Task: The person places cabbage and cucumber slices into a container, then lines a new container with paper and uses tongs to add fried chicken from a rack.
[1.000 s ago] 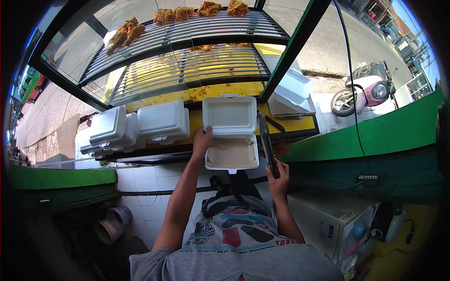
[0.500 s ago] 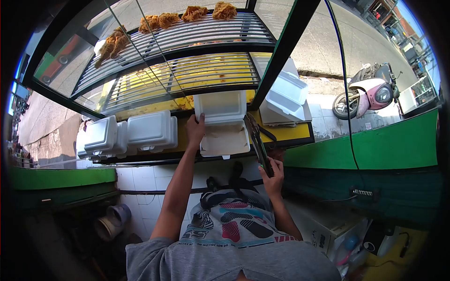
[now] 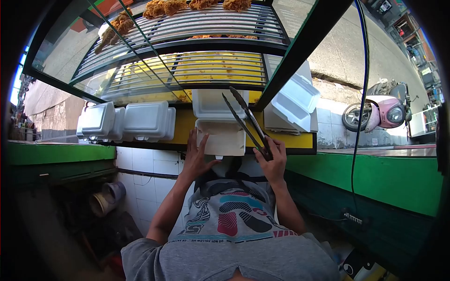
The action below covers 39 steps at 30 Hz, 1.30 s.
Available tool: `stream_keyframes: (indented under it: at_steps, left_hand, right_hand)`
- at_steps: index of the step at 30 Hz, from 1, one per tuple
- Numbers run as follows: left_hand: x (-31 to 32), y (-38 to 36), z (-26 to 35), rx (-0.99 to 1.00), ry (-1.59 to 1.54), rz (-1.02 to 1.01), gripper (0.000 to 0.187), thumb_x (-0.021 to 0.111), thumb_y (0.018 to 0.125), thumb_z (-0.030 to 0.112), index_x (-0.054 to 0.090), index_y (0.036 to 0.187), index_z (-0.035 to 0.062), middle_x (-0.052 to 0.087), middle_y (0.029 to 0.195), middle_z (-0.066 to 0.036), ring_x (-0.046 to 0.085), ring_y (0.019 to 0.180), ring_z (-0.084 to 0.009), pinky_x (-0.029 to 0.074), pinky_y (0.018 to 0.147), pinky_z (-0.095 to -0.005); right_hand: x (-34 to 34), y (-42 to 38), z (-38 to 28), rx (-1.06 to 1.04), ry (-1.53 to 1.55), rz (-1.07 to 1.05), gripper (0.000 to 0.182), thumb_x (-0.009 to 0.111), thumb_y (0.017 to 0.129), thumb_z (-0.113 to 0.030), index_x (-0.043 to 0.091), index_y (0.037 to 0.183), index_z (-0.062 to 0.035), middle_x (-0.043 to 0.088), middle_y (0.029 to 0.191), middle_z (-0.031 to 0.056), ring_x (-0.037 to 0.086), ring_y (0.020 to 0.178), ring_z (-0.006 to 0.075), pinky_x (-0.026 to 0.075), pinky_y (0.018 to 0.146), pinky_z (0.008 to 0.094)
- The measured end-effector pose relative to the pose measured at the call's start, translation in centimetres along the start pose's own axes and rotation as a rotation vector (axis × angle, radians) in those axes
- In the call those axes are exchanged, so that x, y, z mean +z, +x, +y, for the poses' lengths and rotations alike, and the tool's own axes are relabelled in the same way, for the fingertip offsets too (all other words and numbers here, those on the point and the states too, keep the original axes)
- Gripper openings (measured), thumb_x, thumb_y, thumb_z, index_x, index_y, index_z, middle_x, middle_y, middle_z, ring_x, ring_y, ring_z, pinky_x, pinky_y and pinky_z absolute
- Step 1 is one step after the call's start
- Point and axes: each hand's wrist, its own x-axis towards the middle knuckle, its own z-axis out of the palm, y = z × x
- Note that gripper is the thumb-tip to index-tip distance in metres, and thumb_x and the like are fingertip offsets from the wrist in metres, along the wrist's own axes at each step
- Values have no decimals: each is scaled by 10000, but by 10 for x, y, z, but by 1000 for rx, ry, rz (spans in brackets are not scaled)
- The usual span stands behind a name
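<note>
Box: on the bench, hinged open, lid on the far side, paper lining the base. Left hand: fingers spread at the near left corner of the box, one finger over the rim. Right hand: fingers pinching the tongs; tong arms apart. Closed boxes stand left on the bench.
</note>
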Motion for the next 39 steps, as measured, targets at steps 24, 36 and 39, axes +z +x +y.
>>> stream_keyframes:
  at_steps: [24, 36, 39]
  left_hand:
    - [-10, -4, -59, 85, -289, -136, 1086, 819, 715, 299, 122, 1473, -47, 239, 1481, -305, 253, 1388, -423, 273, 1128, -433]
    - [-17, 0, -71, 151, -294, -149, 1119, 800, 736, 361, 71, 1481, -45, 256, 1470, -307, 283, 1367, -437, 279, 1121, -438]
    - [-17, -1, -74, 103, -301, -167, 1122, 803, 733, 353, 68, 1484, -41, 253, 1477, -300, 282, 1372, -427, 271, 1127, -433]
  right_hand:
    - [124, 202, -96, 16, -669, -127, 362, 745, 780, -259, 667, 974, 37, 554, 1052, 233, 640, 937, 380, 556, 764, 428]
    - [184, 268, -89, 145, -725, -173, 275, 619, 886, -200, 655, 1107, -40, 523, 1150, 210, 608, 1024, 360, 550, 817, 420]
    - [177, 265, -83, 111, -708, -147, 253, 596, 891, -172, 661, 1084, -22, 540, 1116, 215, 617, 1007, 361, 555, 800, 419]
